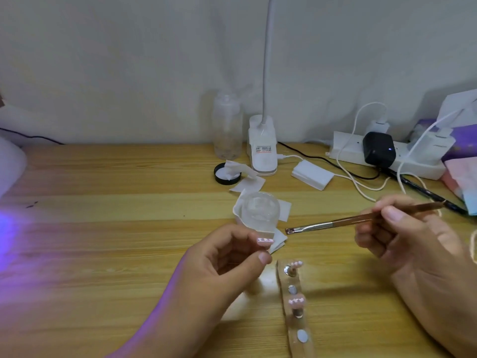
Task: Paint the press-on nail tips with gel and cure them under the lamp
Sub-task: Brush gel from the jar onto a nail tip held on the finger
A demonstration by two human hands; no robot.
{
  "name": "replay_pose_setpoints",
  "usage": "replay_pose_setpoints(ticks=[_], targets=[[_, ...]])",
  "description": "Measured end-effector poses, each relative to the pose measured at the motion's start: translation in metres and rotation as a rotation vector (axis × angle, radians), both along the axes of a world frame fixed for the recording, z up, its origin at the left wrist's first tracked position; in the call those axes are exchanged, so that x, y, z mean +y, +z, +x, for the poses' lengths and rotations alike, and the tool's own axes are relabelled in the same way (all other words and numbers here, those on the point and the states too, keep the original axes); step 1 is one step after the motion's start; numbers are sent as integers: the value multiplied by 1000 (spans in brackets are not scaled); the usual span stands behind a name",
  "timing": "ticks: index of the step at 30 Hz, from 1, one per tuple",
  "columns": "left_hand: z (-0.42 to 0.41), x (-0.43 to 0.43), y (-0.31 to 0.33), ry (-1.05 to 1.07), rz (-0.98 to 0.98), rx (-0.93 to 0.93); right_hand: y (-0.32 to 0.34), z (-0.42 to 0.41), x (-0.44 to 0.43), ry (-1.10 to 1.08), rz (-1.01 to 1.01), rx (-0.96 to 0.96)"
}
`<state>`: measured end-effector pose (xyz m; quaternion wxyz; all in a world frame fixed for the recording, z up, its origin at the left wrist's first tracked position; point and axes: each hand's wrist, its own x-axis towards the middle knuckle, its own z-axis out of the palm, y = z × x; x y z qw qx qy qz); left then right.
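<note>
My left hand (227, 257) pinches a small stand topped with a pink nail tip (265, 240) between thumb and fingers, above the wooden table. My right hand (402, 233) grips a thin brown brush (361, 218) like a pen, its bristle end (289, 231) pointing left, a short gap from the held tip. Below, a clear holder strip (296, 311) carries two more pink nail tips (296, 263) (296, 300) on pegs and bare round magnets. The curing lamp (7, 166) sits at the far left edge, casting violet light on the table.
A small clear glass cup (260, 209) sits on white wipes behind my left hand. Farther back stand a clear bottle (227, 127), its black cap (227, 173), a white desk lamp base (262, 148), a power strip (387, 156) with plugs and cables, and a white pad stack (312, 174).
</note>
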<state>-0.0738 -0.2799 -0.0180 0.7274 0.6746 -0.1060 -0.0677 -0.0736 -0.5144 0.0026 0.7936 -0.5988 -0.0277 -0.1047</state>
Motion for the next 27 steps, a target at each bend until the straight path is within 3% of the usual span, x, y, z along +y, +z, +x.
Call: replay_pose_setpoints(ticks=[19,27], targets=[[-3,1,3,-33,66,-16,-11,-3,-2,70,-151,-48],[-2,1,3,-51,71,-38,-7,2,-4,45,-2,-82]])
